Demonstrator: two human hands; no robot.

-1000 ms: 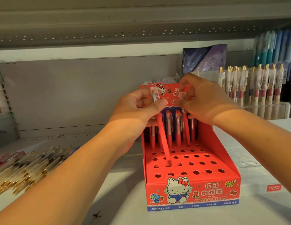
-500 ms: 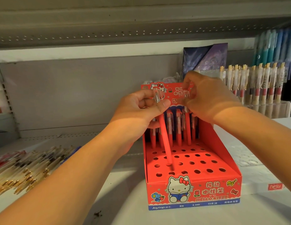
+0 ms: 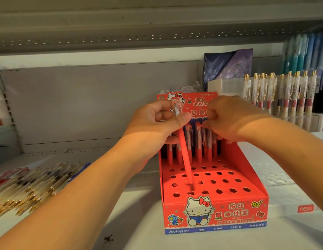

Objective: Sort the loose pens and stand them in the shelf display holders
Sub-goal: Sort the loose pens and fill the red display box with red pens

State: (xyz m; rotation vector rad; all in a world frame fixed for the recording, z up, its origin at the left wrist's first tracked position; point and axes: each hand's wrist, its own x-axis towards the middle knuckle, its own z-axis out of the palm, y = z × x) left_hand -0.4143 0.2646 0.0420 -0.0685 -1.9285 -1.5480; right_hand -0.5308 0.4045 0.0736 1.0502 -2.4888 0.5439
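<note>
A red Hello Kitty display box (image 3: 247, 204) with rows of round holes stands on the shelf. Several red pens (image 3: 198, 147) stand upright in its back rows. My left hand (image 3: 153, 125) pinches a red pen with a clear cap (image 3: 186, 163), held slanted, its tip low over a hole near the box's front left. My right hand (image 3: 232, 120) is just to the right, its fingers curled round the top of a red pen standing in the back row; the hand hides that pen's cap.
A heap of loose pens with gold clips (image 3: 30, 186) lies on the shelf at the left. A clear holder of white-and-gold pens (image 3: 283, 91) stands at the back right, with blue pens (image 3: 305, 51) above. The upper shelf (image 3: 139, 24) hangs close overhead.
My right hand has come down and pushed its pen into the back row. My left hand's pen has slid slightly forward, tip nearer the front holes.
</note>
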